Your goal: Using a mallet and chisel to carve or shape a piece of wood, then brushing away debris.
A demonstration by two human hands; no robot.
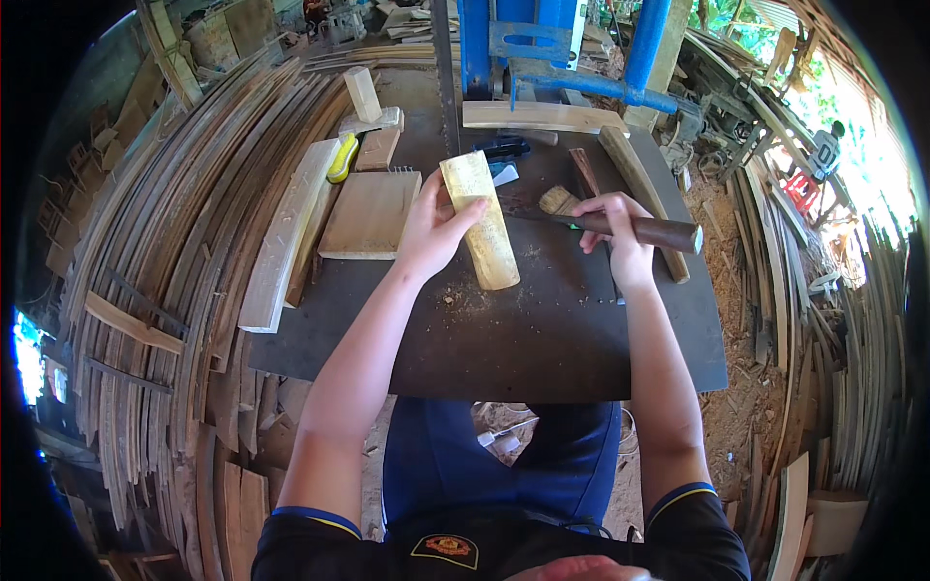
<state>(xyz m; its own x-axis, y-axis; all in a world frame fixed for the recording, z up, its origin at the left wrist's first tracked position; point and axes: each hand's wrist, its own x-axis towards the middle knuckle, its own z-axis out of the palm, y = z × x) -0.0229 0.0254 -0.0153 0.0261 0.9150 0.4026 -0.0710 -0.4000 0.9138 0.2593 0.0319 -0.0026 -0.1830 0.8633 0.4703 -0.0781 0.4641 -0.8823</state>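
Left fingers (pixel 471 213) pinch a wooden block (pixel 490 242); right fingers (pixel 597 204) wrap a chisel (pixel 666 233). Near shavings (pixel 471 299) suggest cutting's begun, the remainder unclear.

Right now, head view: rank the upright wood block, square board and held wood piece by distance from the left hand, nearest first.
1. Held wood piece: in the left hand.
2. Square board: just left.
3. Upright wood block: beyond the board, left.

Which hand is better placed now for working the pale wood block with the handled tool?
Probably the right hand: it grips the tool's handle, while the left hand holds the block.
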